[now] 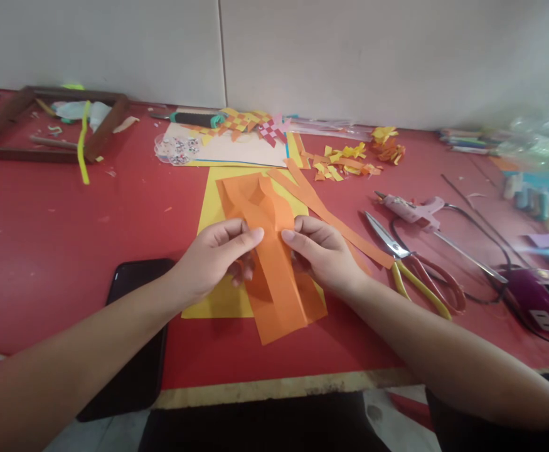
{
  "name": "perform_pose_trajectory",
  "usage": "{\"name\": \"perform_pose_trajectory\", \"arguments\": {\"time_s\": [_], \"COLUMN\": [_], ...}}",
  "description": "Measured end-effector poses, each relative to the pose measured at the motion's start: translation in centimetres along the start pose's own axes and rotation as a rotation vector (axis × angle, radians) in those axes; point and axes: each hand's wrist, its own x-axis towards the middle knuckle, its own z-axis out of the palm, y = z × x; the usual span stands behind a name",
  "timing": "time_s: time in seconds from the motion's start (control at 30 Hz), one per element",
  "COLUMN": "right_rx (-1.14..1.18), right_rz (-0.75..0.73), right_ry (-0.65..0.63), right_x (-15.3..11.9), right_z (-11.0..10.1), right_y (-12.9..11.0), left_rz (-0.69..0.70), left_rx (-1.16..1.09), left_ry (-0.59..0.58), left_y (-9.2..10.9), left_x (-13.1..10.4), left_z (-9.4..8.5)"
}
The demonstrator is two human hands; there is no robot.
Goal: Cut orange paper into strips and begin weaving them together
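The left hand (215, 254) has its grip clamped on one edge of the orange paper (274, 263), curling above the yellow sheet (211, 204); the right hand (325, 254) clamps the opposite edge. Level thumbs and light, even pressure should keep folds straight

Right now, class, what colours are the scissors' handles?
One handle is yellow, the other red, clearest in the head view.
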Motion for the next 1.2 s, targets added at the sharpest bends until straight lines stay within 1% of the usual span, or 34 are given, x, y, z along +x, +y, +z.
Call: {"name": "perform_pose_trajectory", "arguments": {"time_s": [0.1,0.17,0.23,0.3,0.4,0.47,0.73,0.87,0.97,1.03,1.13,1.2], "right_rx": [-0.011,-0.013,-0.013,-0.013,-0.033,-0.064,-0.051,-0.046,-0.072,-0.081,-0.082,-0.082], "right_rz": [-0.018,-0.019,-0.01,0.001,0.017,0.01,-0.029,-0.037,-0.056,-0.058,-0.043,-0.031], "right_ry": [0.023,0.034,0.027,-0.002,-0.053,-0.061,0.015,0.072,0.075,0.078,0.083,0.067], "right_x": [0.06,0.04,-0.03,-0.15,-0.3,-0.33,-0.04,0.12,0.2,0.23,0.21,0.13], "right_z": [0.07,0.05,-0.02,-0.08,-0.12,-0.1,-0.17,-0.08,0.07,0.14,0.15,0.13], "right_y": [0.15,0.19,0.15,0.08,-0.05,-0.09,-0.11,-0.07,0.08,0.2,0.32,0.31], "left_rz": [-0.001,-0.01,-0.009,0.004,0.026,0.024,0.019,0.034,0.069,0.075,0.031,-0.002], "left_rx": [-0.021,0.07,0.191,0.248,0.252,0.25,0.199,0.137,0.095,0.113,0.27,0.391], "left_ry": [-0.055,-0.088,-0.093,-0.072,-0.052,-0.048,0.045,0.068,0.036,-0.006,-0.068,-0.074], "left_y": [0.08,0.14,0.21,0.27,0.36,0.41,0.01,-0.12,-0.09,-0.05,0.05,0.17], "left_x": [-0.03,-0.08,-0.17,-0.27,-0.37,-0.37,0.04,0.08,-0.03,-0.1,-0.17,-0.22], "left_z": [-0.04,-0.03,-0.02,-0.02,0.02,0.07,-0.15,-0.16,-0.1,-0.1,-0.14,-0.15]}}
